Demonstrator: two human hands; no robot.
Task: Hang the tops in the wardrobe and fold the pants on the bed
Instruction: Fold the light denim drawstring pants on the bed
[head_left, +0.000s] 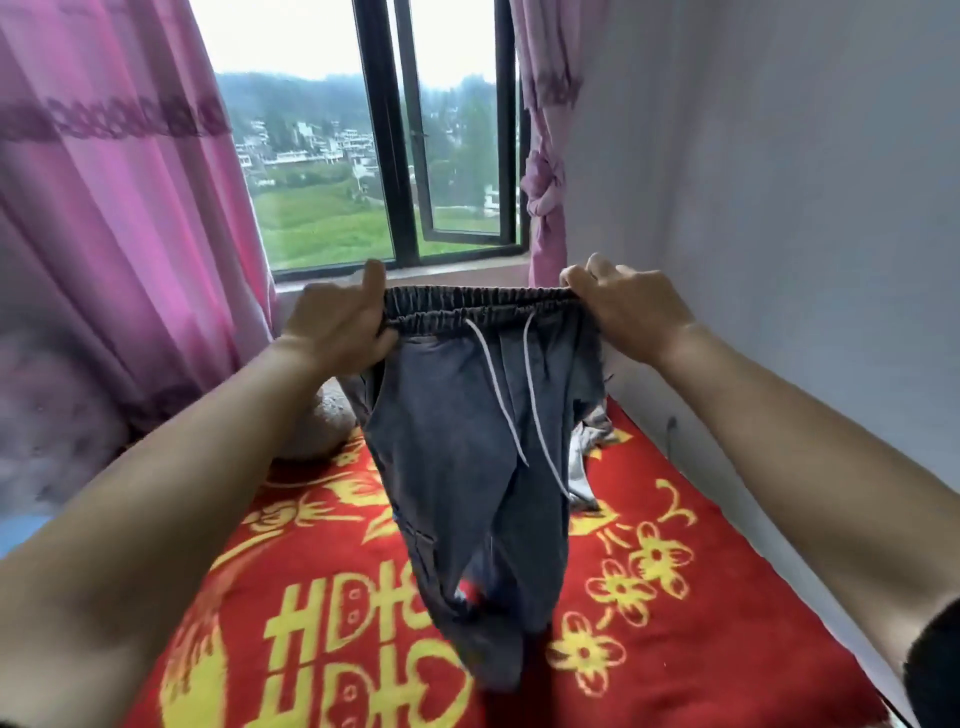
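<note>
Dark grey-blue pants (467, 441) with an elastic waistband and white drawstrings hang in the air above the bed (701, 597). My left hand (337, 325) grips the waistband's left end and my right hand (623, 304) grips its right end, stretching it flat. The legs dangle down, their ends near the red blanket. Another grey garment (589, 441) lies crumpled on the bed behind the pants, partly hidden by them.
The bed has a red blanket with yellow flowers and characters. A white wall (779, 208) runs along its right side. Ahead is a partly open window (410, 156) with pink curtains (104, 208) on both sides. A pale pillow (322, 421) lies at the far left.
</note>
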